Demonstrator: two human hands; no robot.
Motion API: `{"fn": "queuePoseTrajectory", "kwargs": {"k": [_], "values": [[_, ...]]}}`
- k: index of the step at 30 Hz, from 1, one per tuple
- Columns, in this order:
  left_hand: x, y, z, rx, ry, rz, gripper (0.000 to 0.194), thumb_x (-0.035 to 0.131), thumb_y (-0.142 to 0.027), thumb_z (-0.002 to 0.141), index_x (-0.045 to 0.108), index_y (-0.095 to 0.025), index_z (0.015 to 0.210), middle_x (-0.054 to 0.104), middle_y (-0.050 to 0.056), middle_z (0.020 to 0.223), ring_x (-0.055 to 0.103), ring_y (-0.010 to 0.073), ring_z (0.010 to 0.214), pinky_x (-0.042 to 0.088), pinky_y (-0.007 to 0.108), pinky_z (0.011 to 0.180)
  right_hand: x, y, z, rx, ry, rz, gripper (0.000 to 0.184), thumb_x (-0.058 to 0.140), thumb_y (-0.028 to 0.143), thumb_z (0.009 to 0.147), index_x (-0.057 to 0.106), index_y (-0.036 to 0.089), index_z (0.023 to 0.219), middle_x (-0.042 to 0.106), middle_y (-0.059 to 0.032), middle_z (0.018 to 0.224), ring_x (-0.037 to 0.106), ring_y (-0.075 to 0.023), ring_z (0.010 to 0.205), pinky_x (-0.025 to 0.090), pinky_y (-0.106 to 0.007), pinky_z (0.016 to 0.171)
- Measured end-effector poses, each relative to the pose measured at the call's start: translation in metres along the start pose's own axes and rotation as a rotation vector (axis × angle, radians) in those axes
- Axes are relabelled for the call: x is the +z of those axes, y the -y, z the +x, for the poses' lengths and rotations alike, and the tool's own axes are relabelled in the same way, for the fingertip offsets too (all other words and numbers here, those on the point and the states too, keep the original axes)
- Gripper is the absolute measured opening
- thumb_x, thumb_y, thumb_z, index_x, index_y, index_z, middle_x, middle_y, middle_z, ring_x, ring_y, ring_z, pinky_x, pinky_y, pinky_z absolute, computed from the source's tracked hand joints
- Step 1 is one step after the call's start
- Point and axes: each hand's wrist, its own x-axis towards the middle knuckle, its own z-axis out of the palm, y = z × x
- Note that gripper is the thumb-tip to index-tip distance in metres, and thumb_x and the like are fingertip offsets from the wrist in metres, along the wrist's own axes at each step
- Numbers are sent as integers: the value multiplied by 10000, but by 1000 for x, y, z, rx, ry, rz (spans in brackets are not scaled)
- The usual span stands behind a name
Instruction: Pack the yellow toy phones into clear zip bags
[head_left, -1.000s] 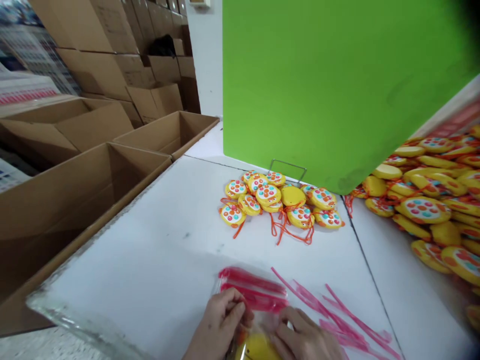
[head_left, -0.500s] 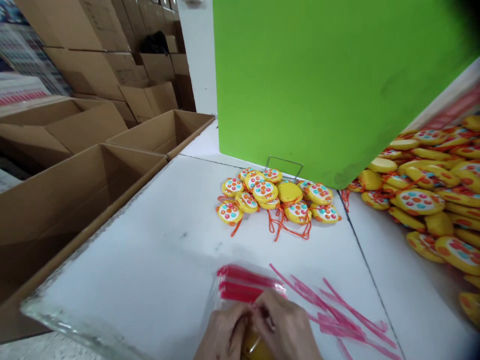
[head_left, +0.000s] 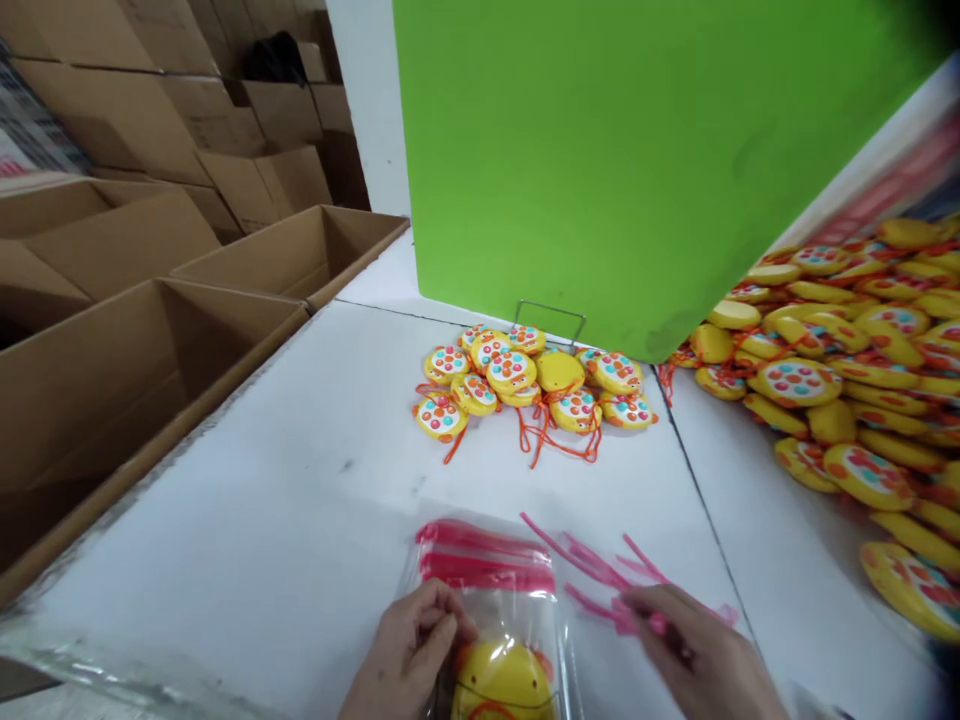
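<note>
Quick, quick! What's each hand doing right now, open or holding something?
Left hand: fingers closed, pinching the bag.
Right hand: fingers closed, seemingly holding a pink strip.

Looks like glossy, clear plastic on the flat transparent pouch [head_left: 517, 607] with red bands [head_left: 487, 573], and shines smoothly on the rounded yellow toy [head_left: 504, 680] inside. Looks matt, like cardboard, on the brown open-topped box [head_left: 90, 400], like thin metal on the grey bent-wire loop [head_left: 551, 309], and smooth but smudged on the flat green panel [head_left: 585, 170].

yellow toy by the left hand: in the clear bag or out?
In, it appears: the yellow toy lies below the pink bands, with glossy reflections from the clear bag over it.
</note>
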Motion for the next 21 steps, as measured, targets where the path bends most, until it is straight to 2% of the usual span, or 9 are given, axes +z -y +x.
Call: {"fn": "queuePoseTrajectory", "kwargs": {"k": [2,4,6,9,12,15,18,20,21], "values": [[1,0,-1,12,8,2,235,479,-407,822,499,-178,772,629,43,738,548,165,674,411,255,614,12,35,10,-26,173,191,208,536,372,777,634,215,872,653,-21,760,580,-165,618,455,-260,588],[1,1,-2,28,12,41,238,458,-405,842,502,-181,776,631,42,747,550,167,688,410,257,623,21,54,20,-29,296,395,112,600,289,720,615,191,773,627,2,691,560,-151,618,432,-240,579],[0,2,-4,38,4,84,229,444,-402,855,493,-190,783,642,41,764,558,171,708,413,260,640,26,56,26,-30,364,547,67,592,231,708,562,182,675,563,28,626,529,-135,618,401,-224,572],[-2,0,-5,17,-16,34,210,449,-422,843,450,-215,805,649,19,731,576,176,704,420,263,643,30,44,28,-63,395,637,101,542,203,733,505,183,641,470,53,595,453,-108,578,343,-211,539],[-5,-3,-5,-52,-60,-11,170,447,-364,806,456,-214,727,627,-5,686,558,162,647,407,245,603,32,34,23,-108,376,659,97,499,180,739,502,182,642,452,51,594,426,-106,568,335,-217,542],[-3,-3,-4,-65,-146,68,184,435,-277,762,481,-194,604,564,-20,633,525,148,628,379,232,583,35,33,16,-149,346,603,146,440,136,754,545,179,662,512,26,637,483,-127,618,372,-235,592],[-2,1,-6,-67,-108,19,186,510,-257,708,411,-203,560,516,-41,558,532,145,596,373,226,553,35,36,16,-254,349,494,210,401,97,759,551,186,642,566,-3,717,554,-145,691,420,-244,636],[-13,1,-12,-70,-118,-20,239,559,-239,673,352,-217,557,518,-48,519,528,135,550,369,216,514,29,39,24,-344,323,374,227,387,79,754,535,188,621,585,-25,786,582,-147,722,445,-244,645],[-25,-2,-19,-69,-175,-24,257,572,-243,676,344,-220,561,543,-42,522,535,134,545,378,213,504,26,41,31,-384,287,298,232,379,76,760,536,188,632,590,-37,824,591,-144,726,454,-242,639]]}}
